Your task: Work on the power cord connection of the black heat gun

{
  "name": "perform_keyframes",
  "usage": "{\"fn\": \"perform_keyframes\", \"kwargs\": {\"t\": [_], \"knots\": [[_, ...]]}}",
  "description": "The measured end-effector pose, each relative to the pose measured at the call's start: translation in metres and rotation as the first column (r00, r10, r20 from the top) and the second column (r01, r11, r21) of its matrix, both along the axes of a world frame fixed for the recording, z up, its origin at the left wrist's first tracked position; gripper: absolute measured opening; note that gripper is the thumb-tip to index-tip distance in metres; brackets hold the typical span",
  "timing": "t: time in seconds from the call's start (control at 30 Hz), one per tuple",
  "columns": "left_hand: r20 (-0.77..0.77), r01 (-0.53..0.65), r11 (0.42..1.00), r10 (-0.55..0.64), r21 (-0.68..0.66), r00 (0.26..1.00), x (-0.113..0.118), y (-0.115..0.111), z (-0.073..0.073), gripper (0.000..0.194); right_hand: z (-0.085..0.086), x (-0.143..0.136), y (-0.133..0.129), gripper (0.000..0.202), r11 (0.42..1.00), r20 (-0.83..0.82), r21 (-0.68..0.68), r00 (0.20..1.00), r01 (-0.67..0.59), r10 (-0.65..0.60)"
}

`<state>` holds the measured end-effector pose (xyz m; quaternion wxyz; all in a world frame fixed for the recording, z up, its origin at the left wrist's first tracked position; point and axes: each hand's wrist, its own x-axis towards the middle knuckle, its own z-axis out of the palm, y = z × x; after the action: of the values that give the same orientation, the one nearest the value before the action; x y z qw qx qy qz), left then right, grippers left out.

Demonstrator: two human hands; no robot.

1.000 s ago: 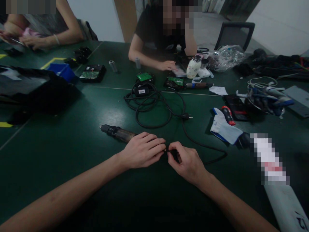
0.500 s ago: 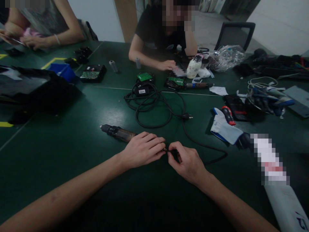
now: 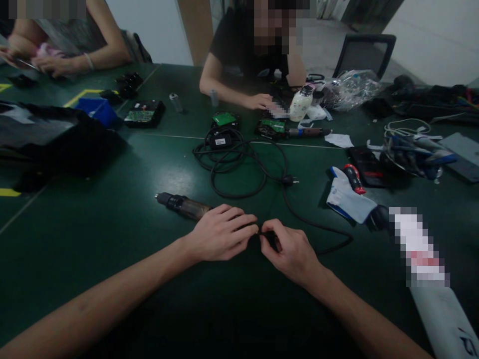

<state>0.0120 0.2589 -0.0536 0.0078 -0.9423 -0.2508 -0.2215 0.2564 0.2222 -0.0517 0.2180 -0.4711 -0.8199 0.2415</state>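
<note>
An electric screwdriver [image 3: 185, 205] lies on the green table with its bit end pointing left. My left hand [image 3: 224, 232] is closed over its rear part, fingers reaching right and hiding the end. Close by, my right hand [image 3: 290, 247] is closed in a pinch on the end of a black power cable [image 3: 335, 229]. Only a dark bit of that cable end shows between the thumb and forefinger. The fingertips of both hands nearly meet. Farther along, the cable loops in a loose coil behind my hands, with a two-pin plug [image 3: 288, 180] and a black adapter box [image 3: 220, 141].
White-blue gloves [image 3: 350, 202] and a red-black screwdriver handle [image 3: 354, 178] lie right. Circuit-board units [image 3: 145, 113], a bottle [image 3: 300, 103] and another electric screwdriver [image 3: 309, 132] stand farther back. A white box-like object [image 3: 443, 314] is at lower right. Two people sit across the table.
The left fingertips have shifted slightly right, toward the right hand. A small brassy part seen between the hands is now mostly covered. The right hand has hardly moved.
</note>
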Motion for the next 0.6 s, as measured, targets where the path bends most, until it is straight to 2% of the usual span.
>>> {"fn": "perform_keyframes", "kwargs": {"t": [0.6], "knots": [[-0.017, -0.028, 0.999, 0.028, 0.018, 0.999, 0.001, 0.0017, 0.0008, 0.02, -0.0033, 0.0009, -0.0005, 0.007, 1.0, 0.009, 0.024, 1.0, 0.018, -0.018]]}}
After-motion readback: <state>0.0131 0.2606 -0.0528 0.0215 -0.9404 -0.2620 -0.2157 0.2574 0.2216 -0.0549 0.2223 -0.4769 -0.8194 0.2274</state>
